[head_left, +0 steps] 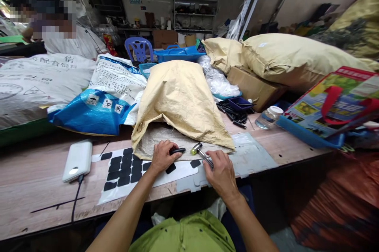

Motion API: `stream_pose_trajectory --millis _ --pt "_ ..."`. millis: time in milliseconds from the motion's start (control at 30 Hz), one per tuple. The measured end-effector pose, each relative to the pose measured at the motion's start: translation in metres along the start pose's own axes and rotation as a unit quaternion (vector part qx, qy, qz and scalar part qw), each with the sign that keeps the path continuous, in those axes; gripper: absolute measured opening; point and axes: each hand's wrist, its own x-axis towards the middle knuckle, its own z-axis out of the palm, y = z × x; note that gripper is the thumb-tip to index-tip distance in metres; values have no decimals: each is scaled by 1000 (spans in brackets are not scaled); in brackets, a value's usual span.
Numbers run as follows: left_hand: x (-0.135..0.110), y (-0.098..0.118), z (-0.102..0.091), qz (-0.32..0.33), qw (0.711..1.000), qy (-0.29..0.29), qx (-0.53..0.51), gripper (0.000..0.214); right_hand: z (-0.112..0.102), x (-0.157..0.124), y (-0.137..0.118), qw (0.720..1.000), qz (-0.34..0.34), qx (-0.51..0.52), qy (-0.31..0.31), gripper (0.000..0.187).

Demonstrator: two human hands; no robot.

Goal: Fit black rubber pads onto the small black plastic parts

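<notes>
In my left hand (162, 156) is a short black stick-like piece (178, 150), its end pointing right; its exact kind is unclear. My right hand (222, 171) is closed around the handle of a small hammer (197, 148) with a metal head and a yellow-green face. The hammer head lies close to the tip of the black piece, apart from it. Both hands are at the open mouth of a tan woven sack (180, 94) lying on the table. Under my left forearm runs a white sheet (103, 196) bearing several black rounded-square stickers (124, 181).
A white power bank (77, 160) with a cable lies left. Blue-white sacks (97, 98) stand behind it. To the right are black pieces (233, 113), a clear jar (269, 118), a cardboard box (251, 86) and a blue tray (308, 133) holding a colourful bag. Another person (68, 39) sits far left.
</notes>
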Motion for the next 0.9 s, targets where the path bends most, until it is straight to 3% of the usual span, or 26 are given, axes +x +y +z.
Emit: stream_pose_trajectory --millis 233,467,700,900 --pt "-4 -6 -1 72 996 -4 -61 18 24 24 -25 982 -17 180 -48 18" --pt "-5 -8 1 121 989 -17 -82 15 46 28 -34 974 -23 211 -83 17" --pt "-9 -7 -1 149 984 0 -101 15 47 23 -32 964 -25 245 -96 18" --pt "-9 -6 -5 130 985 -15 -115 13 47 21 -30 954 -18 288 -83 16"
